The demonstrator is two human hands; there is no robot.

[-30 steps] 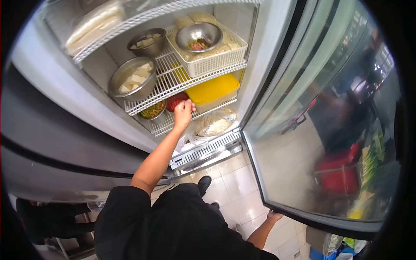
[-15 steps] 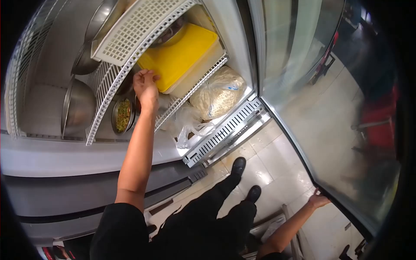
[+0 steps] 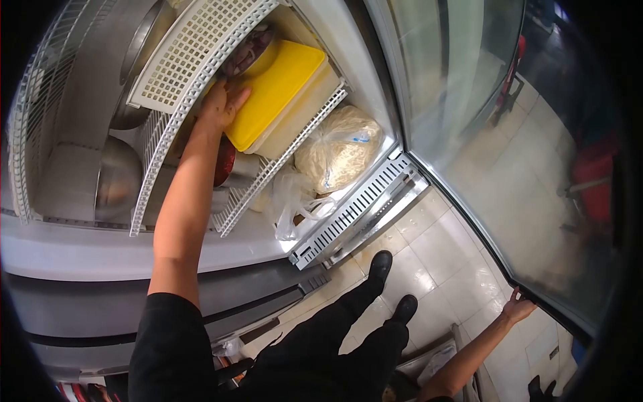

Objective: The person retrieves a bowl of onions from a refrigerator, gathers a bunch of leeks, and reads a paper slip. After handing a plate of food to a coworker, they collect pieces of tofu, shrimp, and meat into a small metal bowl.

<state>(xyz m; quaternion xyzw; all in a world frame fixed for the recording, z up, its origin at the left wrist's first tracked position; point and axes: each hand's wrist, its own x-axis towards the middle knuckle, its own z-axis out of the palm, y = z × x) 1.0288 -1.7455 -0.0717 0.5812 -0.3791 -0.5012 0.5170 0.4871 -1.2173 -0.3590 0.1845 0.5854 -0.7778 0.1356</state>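
Left hand (image 3: pixel 221 107), upper left-centre, fingers spread at yellow lid (image 3: pixel 281 94) — sideways bump could shift it. Right hand (image 3: pixel 519 309), lower right, grips door (image 3: pixel 462 127).

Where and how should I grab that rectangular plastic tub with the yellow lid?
Probably by the pale walls of the rectangular plastic tub, below its flat yellow lid, two-handed, coming from the open front of the white-framed fridge: one wall faces out there, and the white wire shelf overhead limits lifting straight up.

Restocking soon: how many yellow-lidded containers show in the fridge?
1: the yellow-lidded container beside the left hand, on the shelf below the basket. More may be hidden.
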